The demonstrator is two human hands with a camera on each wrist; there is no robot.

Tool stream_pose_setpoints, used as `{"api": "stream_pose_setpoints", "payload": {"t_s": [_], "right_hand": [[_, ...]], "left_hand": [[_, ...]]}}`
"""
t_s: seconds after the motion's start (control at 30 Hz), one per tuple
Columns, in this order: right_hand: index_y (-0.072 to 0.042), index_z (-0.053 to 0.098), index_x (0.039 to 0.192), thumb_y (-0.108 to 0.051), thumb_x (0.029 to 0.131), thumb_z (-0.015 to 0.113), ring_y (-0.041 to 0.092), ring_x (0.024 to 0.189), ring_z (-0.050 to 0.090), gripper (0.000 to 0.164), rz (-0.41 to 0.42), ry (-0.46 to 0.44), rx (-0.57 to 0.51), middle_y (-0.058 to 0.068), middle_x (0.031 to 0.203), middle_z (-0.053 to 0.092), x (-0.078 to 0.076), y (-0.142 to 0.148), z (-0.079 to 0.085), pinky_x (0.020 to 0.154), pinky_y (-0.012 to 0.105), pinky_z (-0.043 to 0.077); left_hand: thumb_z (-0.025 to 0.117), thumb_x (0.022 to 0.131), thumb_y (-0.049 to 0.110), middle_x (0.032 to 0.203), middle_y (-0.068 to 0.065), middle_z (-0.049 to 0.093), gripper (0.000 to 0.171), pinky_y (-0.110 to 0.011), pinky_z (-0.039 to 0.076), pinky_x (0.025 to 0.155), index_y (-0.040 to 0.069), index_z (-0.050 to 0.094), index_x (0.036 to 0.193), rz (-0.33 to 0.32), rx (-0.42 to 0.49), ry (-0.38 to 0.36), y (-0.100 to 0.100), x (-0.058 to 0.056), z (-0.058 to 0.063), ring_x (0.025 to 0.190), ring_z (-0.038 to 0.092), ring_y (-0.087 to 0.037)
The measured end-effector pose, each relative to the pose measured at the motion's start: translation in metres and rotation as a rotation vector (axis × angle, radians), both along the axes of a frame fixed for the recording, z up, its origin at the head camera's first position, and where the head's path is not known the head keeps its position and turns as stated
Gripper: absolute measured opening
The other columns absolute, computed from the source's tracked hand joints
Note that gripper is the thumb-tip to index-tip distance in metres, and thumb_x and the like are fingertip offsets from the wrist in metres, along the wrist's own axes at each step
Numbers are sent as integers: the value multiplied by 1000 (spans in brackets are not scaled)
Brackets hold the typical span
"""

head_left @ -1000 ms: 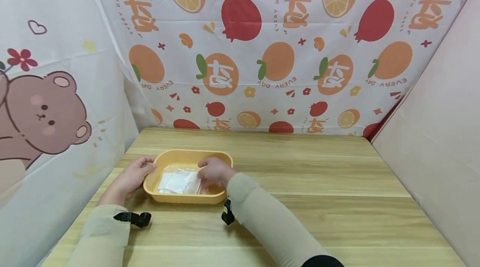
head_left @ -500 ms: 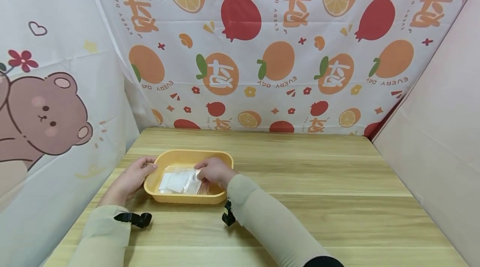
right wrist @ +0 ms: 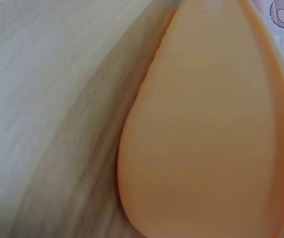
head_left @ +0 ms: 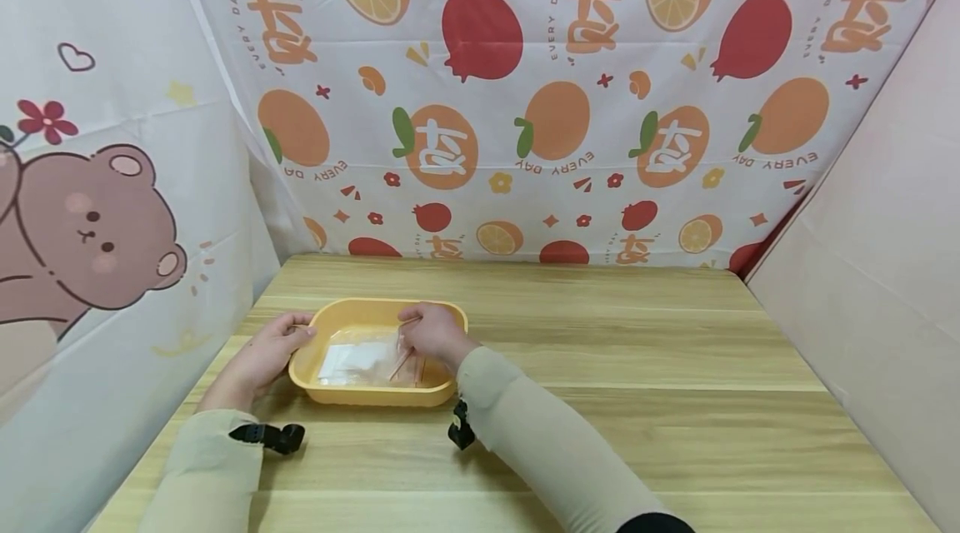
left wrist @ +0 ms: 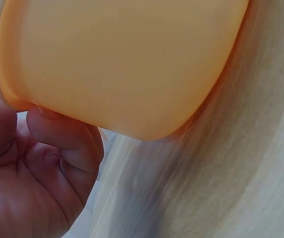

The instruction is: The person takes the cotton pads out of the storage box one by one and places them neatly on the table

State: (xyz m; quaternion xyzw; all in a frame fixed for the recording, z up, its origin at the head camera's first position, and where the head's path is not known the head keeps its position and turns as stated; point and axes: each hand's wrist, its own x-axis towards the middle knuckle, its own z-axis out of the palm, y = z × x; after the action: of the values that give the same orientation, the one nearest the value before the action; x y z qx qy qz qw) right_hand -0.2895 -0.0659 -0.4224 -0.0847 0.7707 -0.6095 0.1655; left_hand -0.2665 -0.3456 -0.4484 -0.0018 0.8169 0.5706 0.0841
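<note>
In tray (head_left: 372, 397): R grip (head_left: 438, 333), prob. pkts (head_left: 354, 361)

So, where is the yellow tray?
In the head view, the yellow tray sits left of centre on the table, left hand at its left end, right hand over its right.

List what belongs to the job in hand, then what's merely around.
In the job:
Yellow tray, its rim gripped by the left hand
Clear packaging with white contents, inside it
Thin pinkish item by the right hand, too small to identify

Merely around:
Fruit-print cloth, behind
Bear-print cloth, left side
Wooden table, under the tray
</note>
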Motion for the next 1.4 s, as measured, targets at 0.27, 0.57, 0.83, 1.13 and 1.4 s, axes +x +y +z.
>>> {"api": "stream_pose_setpoints", "payload": {"t_s": [0.27,0.57,0.83,1.13,1.4], "right_hand": [[2,65,121,9,92,64,20,70,63,30,8,-33,-38,13,92,69,1,12,10,64,32,57],[1,66,124,0,94,68,20,79,68,30,81,-77,-135,9,93,72,-3,27,21,71,32,58],[-5,69,115,-3,96,67,19,78,68,19,138,-73,-130,10,95,72,-7,45,35,68,29,57],[-5,66,115,0,96,65,19,79,67,19,207,-64,-163,12,99,72,-5,61,48,66,28,56],[-5,66,116,-3,95,68,20,81,66,22,319,-19,-126,11,100,70,-5,86,59,67,31,56]], "left_hand": [[42,110,22,124,-26,52,47,-34,59,76,-8,33,145,-5,-8,1,2,0,1,94,63,-20],[42,110,22,125,-29,51,46,-35,59,76,-8,34,144,1,-11,10,-2,2,3,94,64,-21],[42,110,20,121,-27,53,46,-35,60,74,-10,34,144,-13,13,21,0,3,1,92,65,-21],[43,110,20,117,-23,56,45,-35,59,73,-9,33,143,3,48,10,0,1,-2,90,66,-20],[42,110,19,114,-22,56,44,-35,60,72,-10,34,142,7,47,14,2,5,1,88,66,-20]]}}
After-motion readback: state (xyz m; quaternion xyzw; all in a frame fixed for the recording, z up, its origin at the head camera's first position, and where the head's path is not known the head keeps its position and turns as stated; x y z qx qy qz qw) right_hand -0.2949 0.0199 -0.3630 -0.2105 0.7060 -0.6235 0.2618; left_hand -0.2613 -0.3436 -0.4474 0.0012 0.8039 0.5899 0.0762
